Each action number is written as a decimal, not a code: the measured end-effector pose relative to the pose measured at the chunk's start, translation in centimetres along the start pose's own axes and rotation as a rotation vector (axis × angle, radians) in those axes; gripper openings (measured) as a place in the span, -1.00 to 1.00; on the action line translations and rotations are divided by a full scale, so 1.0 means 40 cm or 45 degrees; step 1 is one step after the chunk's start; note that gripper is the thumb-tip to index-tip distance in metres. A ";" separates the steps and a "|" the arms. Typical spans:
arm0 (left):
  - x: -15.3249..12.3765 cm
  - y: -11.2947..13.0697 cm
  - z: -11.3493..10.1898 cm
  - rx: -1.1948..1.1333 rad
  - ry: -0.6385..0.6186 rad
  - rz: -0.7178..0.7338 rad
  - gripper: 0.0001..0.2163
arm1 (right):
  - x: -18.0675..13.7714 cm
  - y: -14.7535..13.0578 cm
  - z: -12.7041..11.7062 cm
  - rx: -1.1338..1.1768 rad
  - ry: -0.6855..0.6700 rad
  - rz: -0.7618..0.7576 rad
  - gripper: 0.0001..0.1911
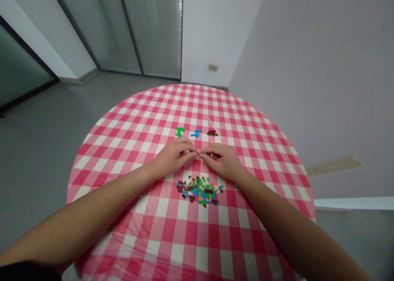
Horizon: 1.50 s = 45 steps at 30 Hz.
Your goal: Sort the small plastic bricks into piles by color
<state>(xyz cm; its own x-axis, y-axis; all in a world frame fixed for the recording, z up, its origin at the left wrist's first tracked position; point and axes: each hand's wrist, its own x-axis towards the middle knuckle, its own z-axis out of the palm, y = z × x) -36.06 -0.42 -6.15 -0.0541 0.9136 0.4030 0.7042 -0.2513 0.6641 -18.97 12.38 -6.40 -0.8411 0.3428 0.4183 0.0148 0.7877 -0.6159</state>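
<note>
My left hand [175, 155] and my right hand [224, 158] meet above the middle of the table, thumbs and fingers pinched, fingertips nearly touching. Between the fingertips is a tiny dark reddish speck, too small to name. Just below the hands lies a loose pile of small mixed building bricks [200, 192] in brown, green, blue, white and yellow. Beyond the hands sit three small groups sorted by colour: green bricks [179, 132], blue bricks [196, 133] and dark brown bricks [212, 133]. A bit of orange [211, 143] peeks out by my right fingers.
The round table wears a red-and-white checked cloth [147, 118] under a wrinkled clear plastic cover. A glass partition with blinds [154, 30] stands behind, and a grey wall [332, 75] rises on the right.
</note>
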 end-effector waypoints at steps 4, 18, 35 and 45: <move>0.001 -0.003 0.002 -0.020 0.003 -0.006 -0.90 | 0.000 -0.001 -0.001 -0.048 -0.018 0.011 -0.86; 0.001 -0.005 0.011 -0.073 0.005 -0.052 -0.88 | -0.001 0.001 0.003 -0.075 -0.041 -0.046 -0.85; -0.008 0.008 0.005 -0.026 -0.168 0.006 -0.88 | 0.024 0.130 -0.054 -0.463 0.116 0.450 -0.79; -0.003 0.023 -0.055 0.020 -0.639 -0.038 -0.89 | 0.037 0.161 -0.078 -0.646 0.011 0.636 -0.69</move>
<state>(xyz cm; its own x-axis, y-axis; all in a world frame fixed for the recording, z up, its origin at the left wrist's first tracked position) -36.96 -1.44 -4.18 0.2706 0.9623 0.0290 0.7181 -0.2218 0.6597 -18.45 19.56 -7.69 -0.6638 0.7275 0.1734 0.6492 0.6756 -0.3493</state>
